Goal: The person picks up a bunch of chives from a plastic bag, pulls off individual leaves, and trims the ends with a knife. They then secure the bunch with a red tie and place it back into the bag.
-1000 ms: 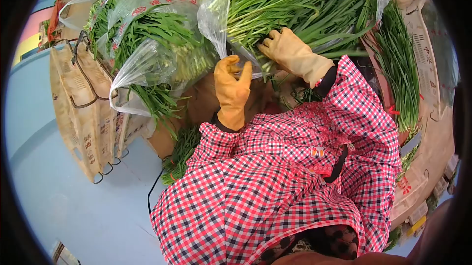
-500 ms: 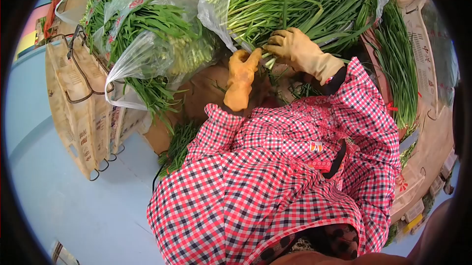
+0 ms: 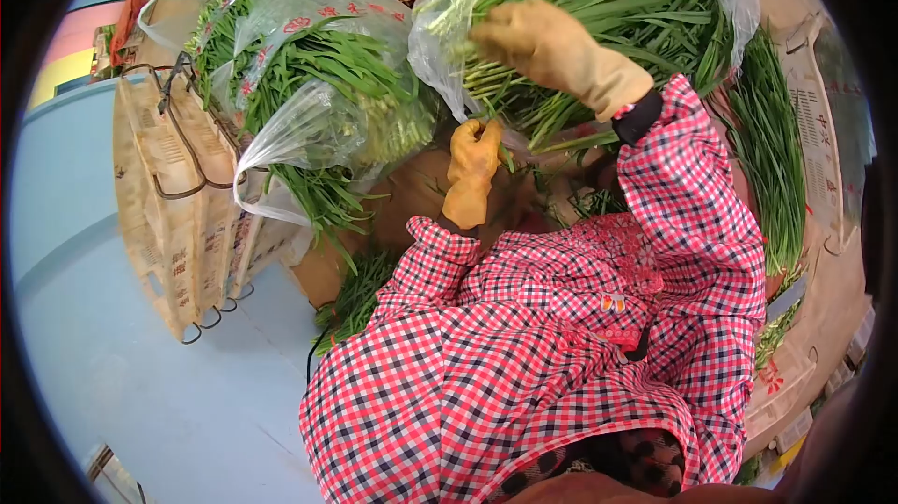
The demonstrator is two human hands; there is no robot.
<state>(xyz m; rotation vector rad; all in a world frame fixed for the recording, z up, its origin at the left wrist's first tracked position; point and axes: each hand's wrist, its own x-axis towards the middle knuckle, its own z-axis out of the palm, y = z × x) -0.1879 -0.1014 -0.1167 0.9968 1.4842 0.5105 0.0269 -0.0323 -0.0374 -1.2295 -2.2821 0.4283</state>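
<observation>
A clear plastic bag [image 3: 435, 32] lies open around a big heap of garlic chives [image 3: 617, 13], pale stems toward the left. My left hand [image 3: 474, 163], in an orange-tan rubber glove, is closed at the bag's lower edge, thumb and fingers pinched on the plastic. Some bits of green show beside its fingers. Over the stem side of the heap is my right hand [image 3: 552, 50], in a matching glove. Its fingertips are smeared by motion, so I cannot see whether stalks are in them.
Another clear bag with red print [image 3: 309, 27], full of green leafy stalks, lies at left on stacked beige plastic crates [image 3: 187, 214]. Tied chives [image 3: 772, 158] lie along the right side by a beige crate [image 3: 814, 121]. More greens [image 3: 360, 289] sit low at left, above a pale blue floor [image 3: 187, 392].
My right hand has lifted away from my left and moved up over the chives' stem ends. My left hand stays by the bag's edge. The whole view has shifted slightly.
</observation>
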